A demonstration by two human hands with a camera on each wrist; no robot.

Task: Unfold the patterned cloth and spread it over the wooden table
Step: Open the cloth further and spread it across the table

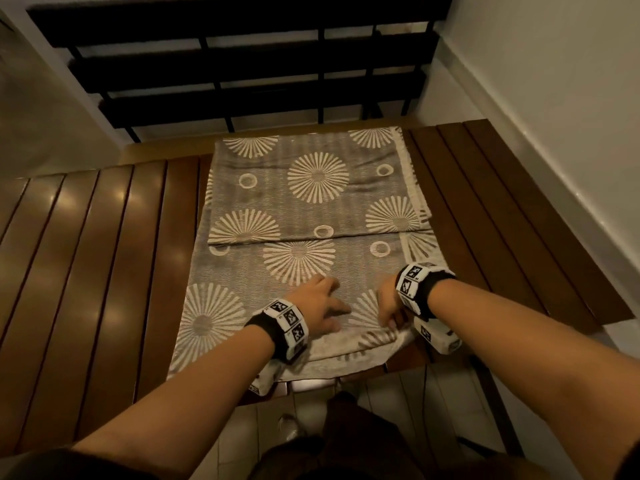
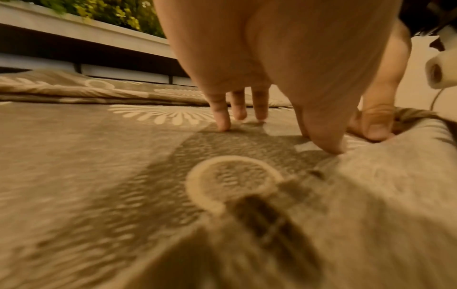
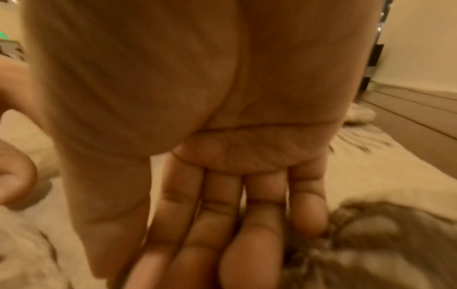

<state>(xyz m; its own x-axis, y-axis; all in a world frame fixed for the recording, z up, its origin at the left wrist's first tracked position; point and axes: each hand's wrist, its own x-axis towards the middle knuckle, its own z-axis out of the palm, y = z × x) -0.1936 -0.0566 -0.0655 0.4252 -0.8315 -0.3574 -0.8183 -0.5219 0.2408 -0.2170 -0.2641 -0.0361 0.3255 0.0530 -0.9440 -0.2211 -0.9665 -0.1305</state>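
Observation:
The patterned cloth (image 1: 311, 202), grey with pale sunbursts and rings, lies partly folded down the middle of the slatted wooden table (image 1: 104, 254). A doubled layer covers its far half. My left hand (image 1: 325, 303) rests on the near part with its fingers spread and straight. In the left wrist view its fingertips (image 2: 222, 125) press the cloth (image 2: 99, 176). My right hand (image 1: 386, 306) is just beside it and pinches a raised fold near the front edge. The blurred right wrist view shows the right hand (image 3: 222, 224) against bunched cloth (image 3: 371, 244).
Bare slats lie to the left and to the right (image 1: 485, 202) of the cloth. A black railing (image 1: 242, 81) runs behind the table's far edge. A white wall (image 1: 554, 116) stands close on the right. Tiled floor (image 1: 242, 441) shows below the front edge.

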